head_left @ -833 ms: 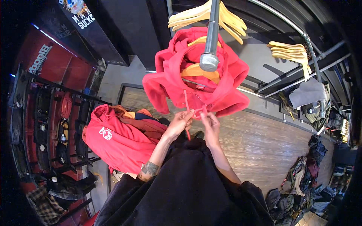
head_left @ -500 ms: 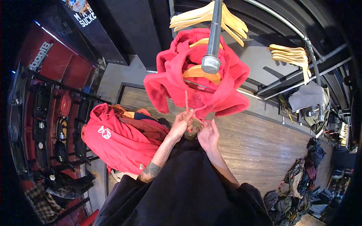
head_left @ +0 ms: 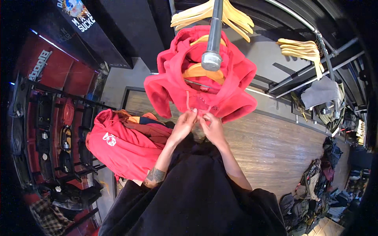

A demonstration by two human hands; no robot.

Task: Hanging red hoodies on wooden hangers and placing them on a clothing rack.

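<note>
A red hoodie [head_left: 232,103] hangs in front of me on a wooden hanger [head_left: 204,72], with another red hoodie behind it on the same dark rail [head_left: 215,31]. Its pink-red drawstring [head_left: 188,99] comes down from the neck opening. At the front of the neck, my left hand [head_left: 186,122] pinches the drawstring between thumb and fingertips. Close beside it my right hand [head_left: 211,126] is closed on the cord too. The two hands almost touch, and the short stretch of cord between them is partly hidden by the fingers.
Left of my arm lies a pile of garments topped by a red hoodie [head_left: 122,145] with a white print. Bare wooden hangers [head_left: 238,21] hang farther along the rail, others [head_left: 301,51] at right. Shelves of bags [head_left: 65,135] line the left wall; heaped clothes [head_left: 311,185] lie at right.
The right hand's fingers, spread before, have closed on the drawstring. Both hands have drawn closer to the hoodie's neck, and the crossed cord between them is now mostly covered.
</note>
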